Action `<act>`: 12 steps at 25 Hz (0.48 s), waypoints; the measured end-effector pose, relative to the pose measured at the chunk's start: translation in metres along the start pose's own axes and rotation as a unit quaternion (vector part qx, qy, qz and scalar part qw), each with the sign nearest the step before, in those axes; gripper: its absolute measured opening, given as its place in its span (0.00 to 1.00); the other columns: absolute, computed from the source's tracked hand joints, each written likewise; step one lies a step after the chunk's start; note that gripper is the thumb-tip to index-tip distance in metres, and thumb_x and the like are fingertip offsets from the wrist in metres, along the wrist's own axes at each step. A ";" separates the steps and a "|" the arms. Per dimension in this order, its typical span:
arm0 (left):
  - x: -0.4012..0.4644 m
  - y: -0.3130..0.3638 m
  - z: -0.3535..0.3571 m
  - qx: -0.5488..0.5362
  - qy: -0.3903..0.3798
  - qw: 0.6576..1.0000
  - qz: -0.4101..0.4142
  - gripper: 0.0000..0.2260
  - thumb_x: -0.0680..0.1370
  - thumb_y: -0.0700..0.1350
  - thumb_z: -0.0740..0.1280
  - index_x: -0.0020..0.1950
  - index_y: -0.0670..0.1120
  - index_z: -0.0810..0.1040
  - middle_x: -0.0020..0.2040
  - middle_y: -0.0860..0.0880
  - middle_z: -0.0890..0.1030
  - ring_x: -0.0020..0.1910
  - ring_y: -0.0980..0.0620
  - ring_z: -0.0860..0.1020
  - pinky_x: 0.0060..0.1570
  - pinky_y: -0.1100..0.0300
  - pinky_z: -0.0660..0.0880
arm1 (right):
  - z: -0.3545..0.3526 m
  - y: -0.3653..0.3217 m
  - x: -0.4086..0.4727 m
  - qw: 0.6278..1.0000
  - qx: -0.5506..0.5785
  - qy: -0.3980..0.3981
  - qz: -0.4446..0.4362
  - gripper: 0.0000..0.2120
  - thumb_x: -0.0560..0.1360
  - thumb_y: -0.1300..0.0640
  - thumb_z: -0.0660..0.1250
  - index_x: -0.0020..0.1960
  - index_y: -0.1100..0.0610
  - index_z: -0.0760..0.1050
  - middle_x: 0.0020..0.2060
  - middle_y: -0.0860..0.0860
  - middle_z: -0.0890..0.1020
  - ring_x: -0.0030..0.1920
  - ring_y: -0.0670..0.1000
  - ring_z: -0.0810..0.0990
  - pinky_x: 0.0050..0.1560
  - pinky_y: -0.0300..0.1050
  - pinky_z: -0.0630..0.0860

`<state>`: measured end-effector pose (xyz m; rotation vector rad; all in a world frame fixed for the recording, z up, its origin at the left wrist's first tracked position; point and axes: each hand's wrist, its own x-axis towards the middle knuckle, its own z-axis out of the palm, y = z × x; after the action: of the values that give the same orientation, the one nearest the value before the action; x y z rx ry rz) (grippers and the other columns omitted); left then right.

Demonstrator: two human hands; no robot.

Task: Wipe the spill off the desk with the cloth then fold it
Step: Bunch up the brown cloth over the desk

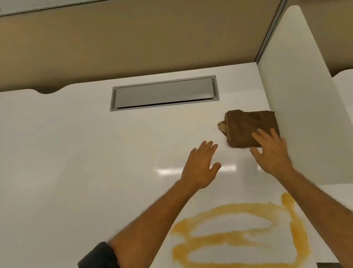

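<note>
The task stood at its first step, reaching for the cloth, with the spill untouched. The folded brown cloth [252, 126] lay at the desk's [67, 155] right edge, against the side partition [300, 107]; the yellow-orange spill [241, 240] spread along the near edge. The right hand [271, 155], fingers straight and holding nothing, overlapped the cloth's near corner, though contact could not be confirmed. The left hand [201, 165] hovered just beside it, fingers relaxed and empty. Next, a firm grasp would likely be needed before drawing the cloth back to the spill.
</note>
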<state>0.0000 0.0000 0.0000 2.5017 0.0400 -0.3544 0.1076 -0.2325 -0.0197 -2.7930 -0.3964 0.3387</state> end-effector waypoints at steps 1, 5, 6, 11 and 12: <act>0.017 0.006 0.010 0.000 -0.002 1.000 0.006 0.28 0.85 0.52 0.61 0.84 0.47 0.58 0.84 0.48 0.57 0.84 0.48 0.52 0.80 0.51 0.48 | 0.003 0.012 0.012 1.000 0.003 0.008 -0.001 0.26 0.78 0.58 0.69 0.75 0.59 0.68 0.77 0.60 0.66 0.78 0.68 0.57 0.74 0.70 0.56; 0.067 0.025 0.034 -0.002 -0.013 1.000 0.013 0.28 0.84 0.48 0.64 0.82 0.44 0.61 0.83 0.44 0.61 0.83 0.44 0.58 0.80 0.50 0.51 | 0.015 0.040 0.038 1.000 -0.012 -0.028 0.002 0.33 0.76 0.64 0.70 0.78 0.57 0.63 0.79 0.61 0.60 0.78 0.70 0.54 0.74 0.68 0.58; 0.078 0.031 0.040 0.005 -0.015 1.000 0.015 0.27 0.84 0.48 0.65 0.82 0.44 0.62 0.83 0.44 0.62 0.82 0.44 0.59 0.80 0.50 0.52 | 0.021 0.048 0.040 0.999 -0.013 -0.046 0.000 0.34 0.75 0.64 0.71 0.78 0.57 0.62 0.79 0.61 0.59 0.78 0.69 0.53 0.75 0.67 0.58; 0.117 0.038 0.062 0.074 -0.038 0.996 0.010 0.28 0.85 0.49 0.64 0.83 0.45 0.60 0.84 0.45 0.59 0.82 0.43 0.58 0.80 0.49 0.54 | 0.039 0.064 0.046 1.000 -0.003 -0.024 -0.016 0.29 0.75 0.61 0.73 0.75 0.56 0.69 0.77 0.60 0.65 0.76 0.70 0.60 0.72 0.66 0.64; 0.122 0.037 0.066 0.085 -0.043 0.995 0.011 0.28 0.85 0.49 0.63 0.83 0.46 0.60 0.84 0.45 0.59 0.83 0.43 0.58 0.80 0.49 0.53 | 0.041 0.064 0.046 1.000 0.002 0.004 -0.021 0.28 0.75 0.62 0.73 0.73 0.57 0.72 0.75 0.60 0.68 0.74 0.71 0.63 0.70 0.66 0.66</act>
<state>0.1052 -0.0746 -0.0621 2.6496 -0.0551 -0.4738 0.1542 -0.2663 -0.0873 -2.7772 -0.4505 0.3175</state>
